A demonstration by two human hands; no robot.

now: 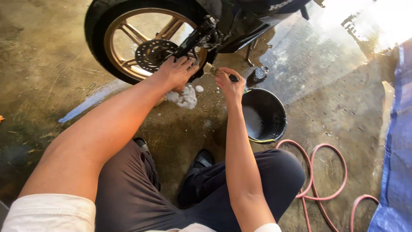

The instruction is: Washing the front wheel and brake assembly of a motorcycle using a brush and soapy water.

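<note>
A motorcycle's gold-spoked wheel (128, 34) with a black tyre and a drilled brake disc (151, 53) stands on wet concrete. My left hand (176, 71) rests flat against the lower part of the wheel, beside the black swingarm, with soap foam (185, 98) on the ground just under it. My right hand (229, 83) is closed around a small brush with a dark handle (231, 77), its bristles pointing toward the wheel's hub area. I am crouched, with my dark trousers and black shoes (201, 161) below.
A black bucket (279, 112) holding soapy water sits right of my right forearm. A pink hose (319, 172) coils on the floor at lower right. A blue tarp (397, 150) hangs along the right edge. The kickstand (249, 56) stands behind the bucket.
</note>
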